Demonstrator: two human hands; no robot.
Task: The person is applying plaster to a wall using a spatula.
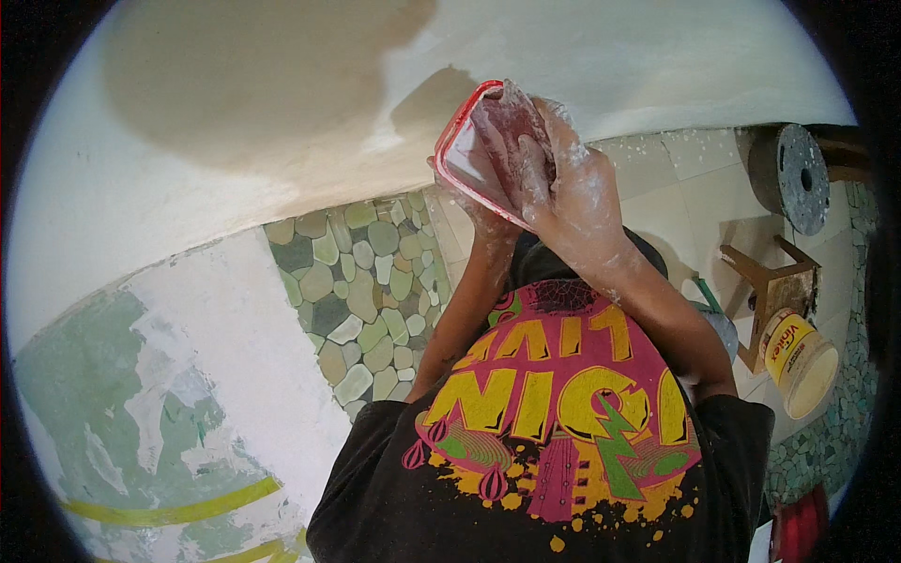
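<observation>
My left hand (477, 208) grips a red-rimmed plastic container (457, 131) from beneath and holds it up, tilted, in front of the wall. White smears coat its rim and inside. Dusted with white, my right hand (568, 169) reaches over the container with its fingers bent down inside. A dusty dark-reddish surface (497, 122) shows by these fingers; whether it is a separate piece in the hand or the container's inner wall, I cannot make out. Both forearms stretch forward from a dark printed shirt.
A pale wall (235, 103) curves across the front. Pebble-patterned tiles (375, 272) and a white-smeared greenish surface (103, 375) lie to the left. At right are a round grey disc-ended object (802, 178), a small wooden stool (774, 281) and a tipped yellow-and-white bucket (798, 361).
</observation>
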